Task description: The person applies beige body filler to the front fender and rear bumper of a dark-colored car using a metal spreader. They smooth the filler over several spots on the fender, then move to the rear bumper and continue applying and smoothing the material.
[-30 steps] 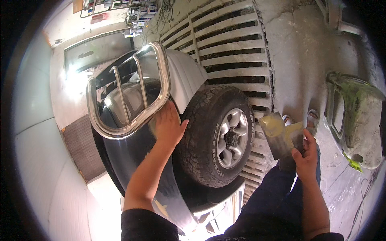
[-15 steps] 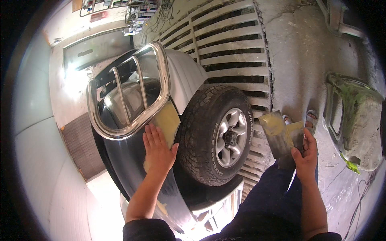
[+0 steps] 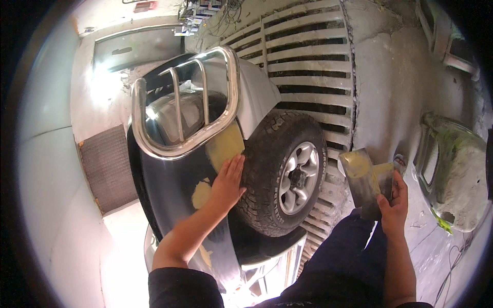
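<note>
My left hand (image 3: 228,182) lies flat with fingers stretched out on the dark fender (image 3: 167,177) of a vehicle. Its fingertips touch the lower right corner of a yellow body filler patch (image 3: 225,146), close to the wheel arch edge. A smaller, rounded filler patch (image 3: 202,193) shows just left of that wrist. At the right, my right hand (image 3: 394,205) grips two flat filler spreaders (image 3: 358,172), fanned apart and smeared with yellow filler. They are held out over the floor, away from the vehicle.
Beside the fender stands a knobbly tyre (image 3: 257,195) on a silver rim (image 3: 298,177). A chrome tube guard (image 3: 233,97) surrounds the headlight. Slatted floor grating (image 3: 308,64) runs beyond the wheel. A loose, scuffed body panel (image 3: 452,169) lies at the far right, near cables (image 3: 452,262).
My left hand has slid across the fender toward the wheel arch edge, uncovering the rounded patch. My right hand still holds the spreaders. The whole view has shifted somewhat.
</note>
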### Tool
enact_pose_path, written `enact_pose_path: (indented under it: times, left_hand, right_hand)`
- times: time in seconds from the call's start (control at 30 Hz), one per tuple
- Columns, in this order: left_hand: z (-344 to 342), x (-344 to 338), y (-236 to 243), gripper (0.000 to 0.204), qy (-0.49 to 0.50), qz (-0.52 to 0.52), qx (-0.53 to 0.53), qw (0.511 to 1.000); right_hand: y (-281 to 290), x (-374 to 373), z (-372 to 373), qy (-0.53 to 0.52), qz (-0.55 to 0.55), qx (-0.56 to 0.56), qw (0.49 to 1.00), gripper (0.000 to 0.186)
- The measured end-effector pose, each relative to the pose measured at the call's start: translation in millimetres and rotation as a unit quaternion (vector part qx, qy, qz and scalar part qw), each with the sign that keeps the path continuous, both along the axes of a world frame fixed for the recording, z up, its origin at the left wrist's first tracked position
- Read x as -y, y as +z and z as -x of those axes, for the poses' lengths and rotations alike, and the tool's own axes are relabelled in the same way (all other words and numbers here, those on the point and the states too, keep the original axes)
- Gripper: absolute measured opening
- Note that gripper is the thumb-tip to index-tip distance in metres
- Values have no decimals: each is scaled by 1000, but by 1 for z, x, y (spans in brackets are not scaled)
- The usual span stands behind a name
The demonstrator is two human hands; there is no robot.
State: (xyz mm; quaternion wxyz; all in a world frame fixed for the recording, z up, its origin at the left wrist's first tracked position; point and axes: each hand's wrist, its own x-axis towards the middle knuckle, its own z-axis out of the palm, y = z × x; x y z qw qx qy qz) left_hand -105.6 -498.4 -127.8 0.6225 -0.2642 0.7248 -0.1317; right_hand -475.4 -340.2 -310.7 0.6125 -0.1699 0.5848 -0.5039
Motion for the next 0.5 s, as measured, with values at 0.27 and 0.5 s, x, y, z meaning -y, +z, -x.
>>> enact_pose_path:
  times: [0.27, 0.5]
  left_hand:
    - [-6, -74, 43, 86, 59, 44, 1, 997]
    - [25, -139, 67, 52, 288, 47, -333, 896]
  right_hand:
    - [46, 9, 22, 6, 41, 4, 999, 64]
    - [113, 12, 44, 63, 78, 4, 995, 66]
